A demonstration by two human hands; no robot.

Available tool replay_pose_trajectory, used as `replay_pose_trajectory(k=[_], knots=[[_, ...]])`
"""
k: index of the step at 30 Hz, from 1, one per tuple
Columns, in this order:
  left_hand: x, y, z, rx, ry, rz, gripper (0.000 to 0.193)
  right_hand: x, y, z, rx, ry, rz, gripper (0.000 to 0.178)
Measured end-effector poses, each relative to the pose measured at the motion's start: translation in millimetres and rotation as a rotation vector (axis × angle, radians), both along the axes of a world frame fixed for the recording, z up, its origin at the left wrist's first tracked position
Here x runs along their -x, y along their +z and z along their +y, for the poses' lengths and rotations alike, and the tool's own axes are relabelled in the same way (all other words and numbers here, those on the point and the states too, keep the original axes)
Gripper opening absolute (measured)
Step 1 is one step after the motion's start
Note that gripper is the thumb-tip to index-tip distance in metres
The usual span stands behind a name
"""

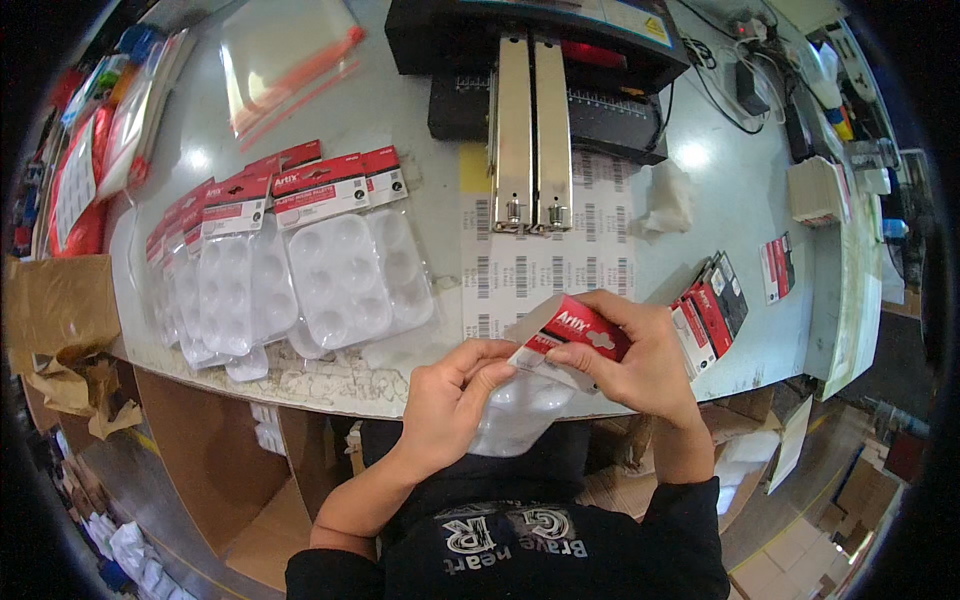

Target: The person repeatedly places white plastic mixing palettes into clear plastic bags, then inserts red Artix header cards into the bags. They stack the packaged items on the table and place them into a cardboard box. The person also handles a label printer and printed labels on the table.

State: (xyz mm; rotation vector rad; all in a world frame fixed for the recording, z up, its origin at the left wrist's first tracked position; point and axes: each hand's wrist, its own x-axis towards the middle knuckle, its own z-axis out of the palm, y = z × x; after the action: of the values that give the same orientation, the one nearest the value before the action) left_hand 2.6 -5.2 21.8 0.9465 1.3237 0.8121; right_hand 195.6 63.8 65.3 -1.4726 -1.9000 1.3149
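Note:
At the table's near edge, a white plastic paint palette (pixel 512 418) with round wells hangs in a clear bag below a red, black and white header card (pixel 583 335). My left hand (pixel 447 402) pinches the top of the bag at the card's lower left corner. The fingers of my right hand (pixel 645 352) are closed on the card's right side, thumb in front and fingers behind. The card looks bent, and its back is hidden. Right of my right hand lies a fanned stack of similar cards (pixel 708 312).
Bagged palettes with cards (pixel 335 270) lie overlapped at left. Beyond my hands, a black machine (pixel 420 40) extends two metal bars (pixel 530 130) over sheets of barcode labels (pixel 595 255). Clear bags (pixel 280 60) lie far left; cardboard boxes (pixel 215 470) stand below the table.

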Motion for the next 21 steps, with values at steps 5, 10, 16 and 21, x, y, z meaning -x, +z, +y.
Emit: replay_pose_trajectory(k=[5,10,16,21], knots=[[2.1,1.2,0.9,-0.138,-0.041,0.109,0.018,5.6,-5.5,2.3,-0.066,0.028,-0.026,0.033],[1.4,1.7,1.7,-0.118,-0.028,0.100,0.018,3.5,-7.2,5.7,-0.142,0.154,-0.034,0.034],[0.5,5.4,5.7,-0.131,-0.037,0.106,0.018,4.4,-10.8,7.0,-0.230,0.122,-0.044,0.027],[-1.7,2.9,5.0,-0.135,-0.063,0.134,0.018,6.1,-11.8,6.2,-0.431,0.113,-0.083,0.017]])
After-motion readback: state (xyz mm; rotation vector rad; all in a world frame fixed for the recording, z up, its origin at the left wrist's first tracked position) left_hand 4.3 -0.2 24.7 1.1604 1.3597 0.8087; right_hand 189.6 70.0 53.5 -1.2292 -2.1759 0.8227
